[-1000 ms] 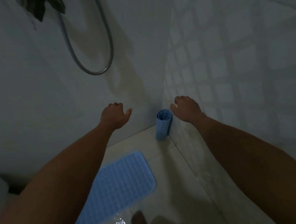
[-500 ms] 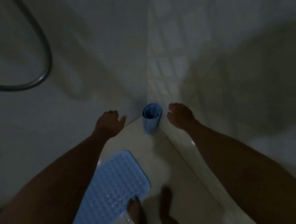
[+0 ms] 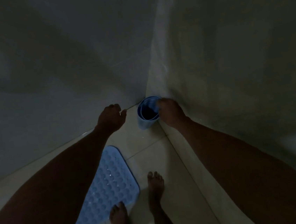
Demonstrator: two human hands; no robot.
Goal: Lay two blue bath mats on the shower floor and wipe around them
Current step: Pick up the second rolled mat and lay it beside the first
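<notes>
You have one blue bath mat [image 3: 111, 185] already flat on the wet shower floor [image 3: 159, 158], and your left foot [image 3: 119, 218] stands at its near corner. The second mat [image 3: 146, 116] is not laid yet: it stands upright as a roll in the corner where the two walls meet. Your right hand [image 3: 171, 112] is at the top edge of this roll, with the fingers curled over the rim, so I judge that you are gripping it to lift it. Your left hand [image 3: 112, 117] hangs just beside the roll with loosely curled fingers and it holds nothing. So about half of the laying is done, in my judgement. You must still unroll the second mat, press it down next to the first one, and then wipe around both. No cloth is visible for the wiping.
</notes>
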